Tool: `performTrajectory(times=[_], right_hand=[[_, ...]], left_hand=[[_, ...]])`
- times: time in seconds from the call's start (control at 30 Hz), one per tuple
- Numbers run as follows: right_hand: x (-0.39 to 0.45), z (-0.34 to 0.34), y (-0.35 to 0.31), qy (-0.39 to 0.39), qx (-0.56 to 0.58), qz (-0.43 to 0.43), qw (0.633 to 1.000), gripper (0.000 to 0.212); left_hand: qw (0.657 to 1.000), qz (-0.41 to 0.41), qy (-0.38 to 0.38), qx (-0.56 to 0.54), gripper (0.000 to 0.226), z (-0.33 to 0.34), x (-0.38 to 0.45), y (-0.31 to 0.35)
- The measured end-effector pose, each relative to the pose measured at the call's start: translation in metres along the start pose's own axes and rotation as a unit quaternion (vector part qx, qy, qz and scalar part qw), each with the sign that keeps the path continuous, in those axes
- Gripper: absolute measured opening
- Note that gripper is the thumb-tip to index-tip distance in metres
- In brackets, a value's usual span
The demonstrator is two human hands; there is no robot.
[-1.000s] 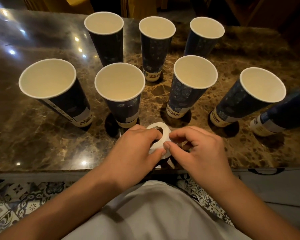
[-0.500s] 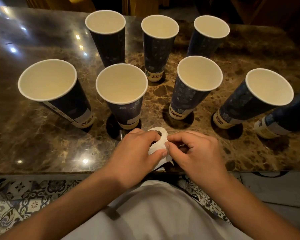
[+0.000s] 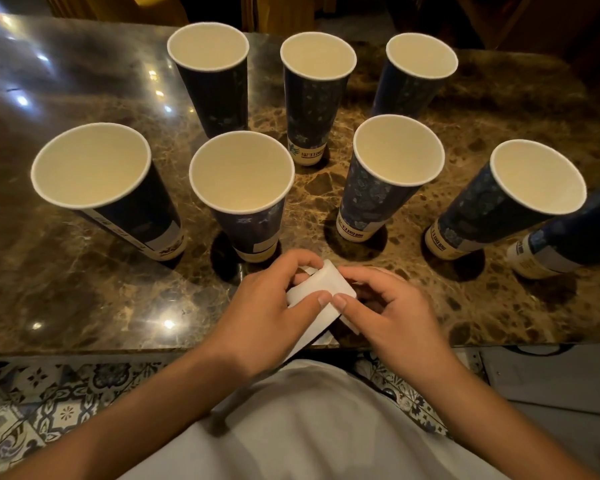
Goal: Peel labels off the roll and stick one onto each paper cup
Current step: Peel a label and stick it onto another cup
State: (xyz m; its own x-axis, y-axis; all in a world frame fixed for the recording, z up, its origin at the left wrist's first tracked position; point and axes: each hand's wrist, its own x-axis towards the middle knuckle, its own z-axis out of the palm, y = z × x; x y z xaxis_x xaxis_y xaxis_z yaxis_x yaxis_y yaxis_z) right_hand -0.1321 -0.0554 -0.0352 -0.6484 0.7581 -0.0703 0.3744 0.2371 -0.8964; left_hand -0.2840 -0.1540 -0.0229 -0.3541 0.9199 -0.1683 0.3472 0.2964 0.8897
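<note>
Eight cups wait unlabelled. Both hands, left and right, pinch the label roll at the worktop's near edge; I fear a picked label tearing.

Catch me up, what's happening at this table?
A person is working a white label roll with both bare hands at the near edge of a dark marble table. The left hand holds the roll while the right hand picks at it with the thumb, a loose strip trailing down toward the lap. Eight dark blue paper cups stand upright beyond the hands, one cut off at the right edge. No fresh label is visible on any cup from this view.
</note>
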Motion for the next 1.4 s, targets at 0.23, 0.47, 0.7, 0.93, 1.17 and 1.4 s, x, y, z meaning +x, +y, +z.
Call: performTrajectory(times=[0.23, 0.47, 0.7, 0.93, 1.17, 1.4], right_hand=[[0.0, 0.003, 0.001, 0.05, -0.063, -0.088, 0.993, 0.024], [-0.008, 0.003, 0.0, 0.068, -0.079, -0.09, 0.99, 0.017], [-0.005, -0.004, -0.004, 0.053, -0.12, -0.156, 0.979, 0.016], [0.001, -0.008, -0.008, 0.018, -0.166, -0.211, 0.963, 0.014], [0.008, -0.017, -0.013, -0.034, -0.126, -0.15, 0.98, 0.009], [0.018, -0.02, -0.018, -0.1, -0.039, 0.007, 0.994, 0.013]], left_hand=[[0.999, -0.004, -0.006, -0.034, 0.022, -0.004, 0.002, 0.002], [0.997, -0.005, -0.024, -0.071, 0.021, -0.004, 0.003, 0.003], [0.995, 0.01, -0.038, -0.091, 0.022, -0.005, 0.004, 0.004], [0.995, 0.011, -0.032, -0.098, 0.019, -0.007, 0.005, 0.002], [0.994, -0.002, -0.039, -0.102, 0.023, -0.008, 0.005, 0.003], [0.995, -0.019, -0.038, -0.091, 0.025, -0.008, 0.003, 0.002]])
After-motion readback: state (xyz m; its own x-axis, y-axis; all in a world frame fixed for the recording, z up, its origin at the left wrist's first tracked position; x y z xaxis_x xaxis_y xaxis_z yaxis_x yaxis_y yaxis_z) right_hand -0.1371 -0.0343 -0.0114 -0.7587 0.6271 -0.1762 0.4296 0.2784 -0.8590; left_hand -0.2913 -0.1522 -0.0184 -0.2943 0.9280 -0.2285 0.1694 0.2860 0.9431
